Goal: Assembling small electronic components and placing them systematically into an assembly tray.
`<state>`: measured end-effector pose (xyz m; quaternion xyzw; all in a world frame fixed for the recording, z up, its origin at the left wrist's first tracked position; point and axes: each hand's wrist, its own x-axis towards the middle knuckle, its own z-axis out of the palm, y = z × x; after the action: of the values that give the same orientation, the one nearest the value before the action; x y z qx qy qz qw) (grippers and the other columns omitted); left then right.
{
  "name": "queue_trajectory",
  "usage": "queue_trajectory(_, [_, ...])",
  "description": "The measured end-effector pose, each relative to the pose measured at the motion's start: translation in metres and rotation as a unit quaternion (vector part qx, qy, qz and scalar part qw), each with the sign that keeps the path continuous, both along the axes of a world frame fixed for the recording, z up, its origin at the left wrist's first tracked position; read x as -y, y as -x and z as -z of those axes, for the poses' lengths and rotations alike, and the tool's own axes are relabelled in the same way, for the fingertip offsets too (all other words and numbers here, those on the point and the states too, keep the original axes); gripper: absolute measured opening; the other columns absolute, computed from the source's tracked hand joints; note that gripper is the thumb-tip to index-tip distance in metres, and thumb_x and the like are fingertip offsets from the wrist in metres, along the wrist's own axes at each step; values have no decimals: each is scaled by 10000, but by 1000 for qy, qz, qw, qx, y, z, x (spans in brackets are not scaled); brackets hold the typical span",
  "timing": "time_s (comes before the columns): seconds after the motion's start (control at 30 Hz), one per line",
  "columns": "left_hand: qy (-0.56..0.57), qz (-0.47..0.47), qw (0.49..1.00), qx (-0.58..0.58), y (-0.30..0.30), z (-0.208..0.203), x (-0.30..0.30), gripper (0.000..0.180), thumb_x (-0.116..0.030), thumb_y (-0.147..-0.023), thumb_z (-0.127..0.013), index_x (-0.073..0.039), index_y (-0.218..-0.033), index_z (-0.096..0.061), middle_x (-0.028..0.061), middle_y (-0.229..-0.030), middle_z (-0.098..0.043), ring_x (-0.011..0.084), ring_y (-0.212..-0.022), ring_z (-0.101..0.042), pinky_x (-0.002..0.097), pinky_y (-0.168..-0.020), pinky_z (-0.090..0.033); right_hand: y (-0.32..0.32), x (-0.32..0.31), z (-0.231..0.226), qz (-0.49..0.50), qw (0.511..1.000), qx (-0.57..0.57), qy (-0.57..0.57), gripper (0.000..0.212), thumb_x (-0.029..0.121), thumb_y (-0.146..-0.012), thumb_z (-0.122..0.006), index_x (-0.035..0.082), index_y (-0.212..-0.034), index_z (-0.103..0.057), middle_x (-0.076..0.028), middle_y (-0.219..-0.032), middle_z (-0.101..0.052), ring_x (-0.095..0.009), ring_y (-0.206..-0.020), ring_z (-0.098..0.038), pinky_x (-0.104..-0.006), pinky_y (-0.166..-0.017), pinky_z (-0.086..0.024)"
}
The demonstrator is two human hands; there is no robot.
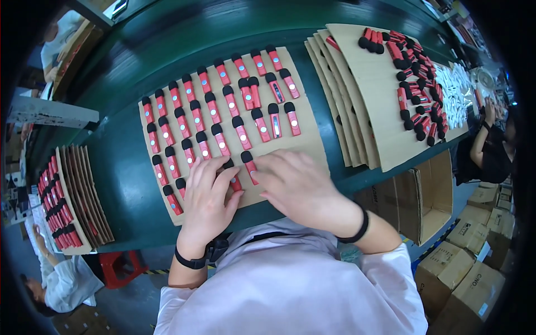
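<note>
Central sheet: one brown cardboard sheet [311, 131], slanted across the middle of the frame, on a green table [125, 184].
Contents: red microphones [241, 134] with rounded black heads, set in slanting rows, heads toward the top of the frame; most show a pale round mark.
Irregular pieces: two at the sheet's upper right show a long strip in place of the mark; two more in the second row lie close side by side.
Filled: three upper rows, reaching from the sheet's left edge nearly to its right; judged largely complete.
Part filled: the fourth row, with pieces at lower left and beside the hands.
Remaining, by judgement: the sheet's lower right, where cardboard shows; the area under the hands is hidden.
Left hand [206, 192]: lower centre, fingers curled, thumb apart from the index finger; a microphone [235, 182] lies between them, partly covered. Whether it is pinched cannot be told.
Right hand [301, 184]: right of the left hand, blurred, fingers bent over the lower end of another microphone [251, 170]; grip cannot be told.
Loose stock: a heap of microphones [422, 101], upper right of the frame, on stacked cardboard sheets [365, 95]; white pieces [455, 92] just beside it.
Further stock: a second stack [84, 190] at the left of the frame, red microphones on its outer sheet.
</note>
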<state>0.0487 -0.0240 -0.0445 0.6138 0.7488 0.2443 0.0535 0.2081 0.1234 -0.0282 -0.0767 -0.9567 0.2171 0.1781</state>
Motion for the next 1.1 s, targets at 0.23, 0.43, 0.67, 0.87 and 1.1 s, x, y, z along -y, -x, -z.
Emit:
queue_trajectory(0.23, [-33, -33, 999, 25, 3, -5, 13, 396, -67, -704, -770, -55, -1075, -632, 130, -1193, -582, 342, -1126, -546, 510, -1073, -372, -28, -117, -74, 89, 992, 57, -73, 328, 51, -792, -687, 48, -1115, -627, -143, -1167, -611, -349, -1116, -565, -416, -946, -469])
queue_trajectory(0.43, [-60, -23, 998, 26, 2, -11, 17, 337, -72, -723, -755, -50, -1041, -647, 129, -1192, -592, 339, -1125, -552, 505, -1067, -380, -42, -270, -67, 159, 929, 110, -315, 441, -46, -795, -609, 74, -1218, -573, -124, -1285, -563, -324, -1202, -524, -411, -1011, -437])
queue_trajectory(0.67, [-57, -31, 998, 15, 3, -16, 26, 315, -74, -733, -747, -47, -1030, -648, 131, -1186, -598, 340, -1118, -555, 502, -1057, -390, -19, -276, -63, 134, 898, 195, -370, 555, -124, -752, -569, 96, -1258, -514, -90, -1350, -516, -325, -1232, -494, -406, -1027, -434])
queue_trajectory(0.87, [-54, -25, 998, 20, 1, -17, 26, 307, -69, -728, -751, -40, -1015, -646, 135, -1186, -597, 340, -1118, -554, 500, -1051, -394, -16, -286, -62, 33, 909, 162, -382, 502, -117, -768, -571, 67, -1229, -498, -82, -1293, -537, -280, -1211, -511, -362, -1000, -451])
queue_trajectory(1.1, [-62, -13, 997, 48, 3, -20, 22, 307, -69, -725, -757, -29, -1008, -643, 136, -1176, -603, 344, -1096, -565, 488, -1007, -419, -16, -209, -57, 37, 940, -27, 337, 416, -55, -852, -512, 36, -1256, -473, -95, -1170, -557, -185, -1061, -560, -310, -882, -485])
